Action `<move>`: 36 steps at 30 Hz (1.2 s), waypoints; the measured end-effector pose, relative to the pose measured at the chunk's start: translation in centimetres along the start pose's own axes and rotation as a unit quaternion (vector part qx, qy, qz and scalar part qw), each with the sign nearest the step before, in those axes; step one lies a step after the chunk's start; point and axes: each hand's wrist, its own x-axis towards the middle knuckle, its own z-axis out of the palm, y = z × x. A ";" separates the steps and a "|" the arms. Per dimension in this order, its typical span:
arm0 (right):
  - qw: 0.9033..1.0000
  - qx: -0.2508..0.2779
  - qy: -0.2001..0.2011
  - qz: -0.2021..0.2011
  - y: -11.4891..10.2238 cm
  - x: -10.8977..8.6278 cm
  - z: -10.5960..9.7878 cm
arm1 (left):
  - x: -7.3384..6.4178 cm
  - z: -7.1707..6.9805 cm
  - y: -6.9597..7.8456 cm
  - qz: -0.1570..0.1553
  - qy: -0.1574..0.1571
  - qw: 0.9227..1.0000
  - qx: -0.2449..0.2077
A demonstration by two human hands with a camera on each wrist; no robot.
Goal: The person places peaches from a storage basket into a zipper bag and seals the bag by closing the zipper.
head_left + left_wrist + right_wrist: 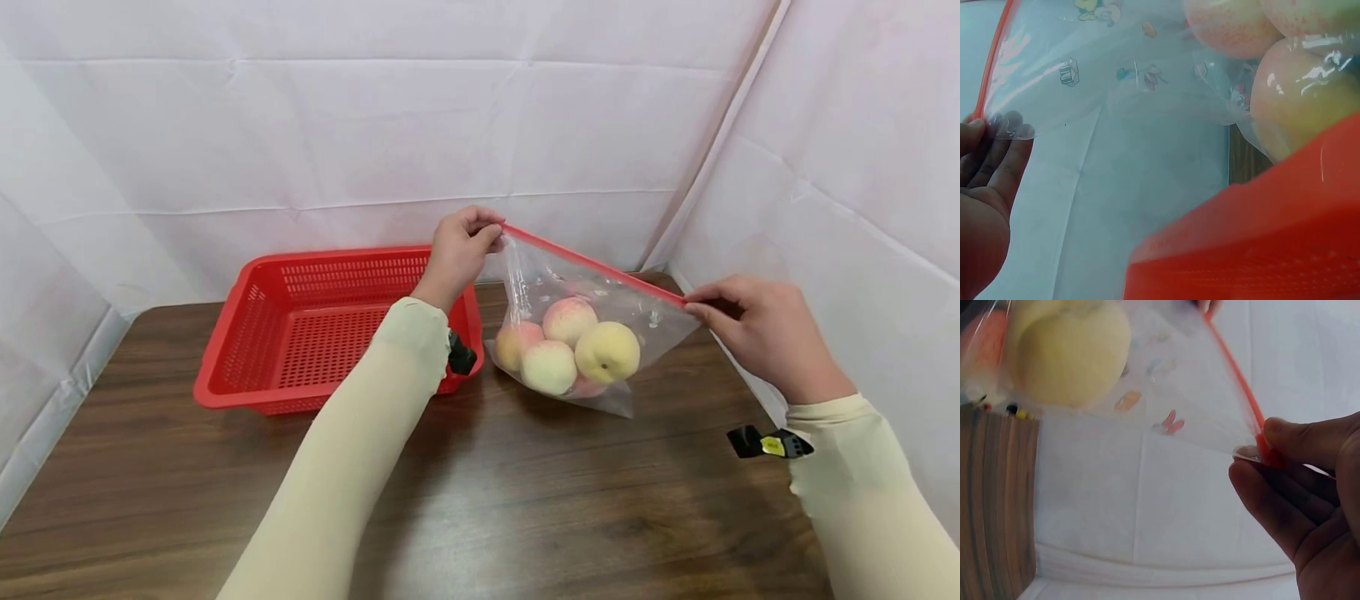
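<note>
A clear zip bag [660,333] with a red zip strip [592,262] hangs between my two hands, several peaches [607,352] gathered at its bottom. My left hand [457,254] pinches the upper left corner at the strip's end. At the strip's other end, lower and to the right, my right hand [765,333] grips the corner between thumb and fingers. The strip slopes down from left to right and looks pressed together. In the right wrist view, thumb and forefinger hold the red end [1266,450]. Small printed pictures show on the bag's film [1129,81] in the left wrist view.
A red plastic basket [217,367] with slotted walls stands left of the bag, partly behind my left forearm. Both stand on a dark wooden table [525,500]. White cloth [375,133] hangs behind and at both sides.
</note>
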 end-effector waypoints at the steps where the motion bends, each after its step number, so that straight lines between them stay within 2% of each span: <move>1: 1.000 0.000 0.004 -0.002 -0.3 -0.2 -0.1 | 0.2 0.2 0.0 0.002 0.000 1.000 0.000; 6: 1.000 0.010 0.018 -0.005 -2.0 -0.9 -0.2 | 1.0 0.8 0.0 0.004 0.001 1.000 0.005; 15: 0.996 0.075 -0.002 0.053 -5.4 -1.9 -0.1 | 1.8 1.5 0.2 0.011 0.002 1.000 0.028; 21: 0.991 0.123 0.001 0.052 -7.2 -2.0 0.6 | 2.1 1.7 0.5 0.016 0.009 0.996 0.088; 25: 0.986 0.157 0.008 0.050 -8.1 -1.8 1.4 | 2.5 2.0 0.9 0.015 0.023 0.990 0.137; 29: 0.985 0.168 0.024 0.044 -8.8 -1.3 2.3 | 3.0 2.2 1.4 0.014 0.034 0.984 0.175; 36: 0.975 0.211 0.041 0.058 -9.9 -0.8 3.4 | 3.1 1.9 1.5 -0.002 0.043 0.979 0.199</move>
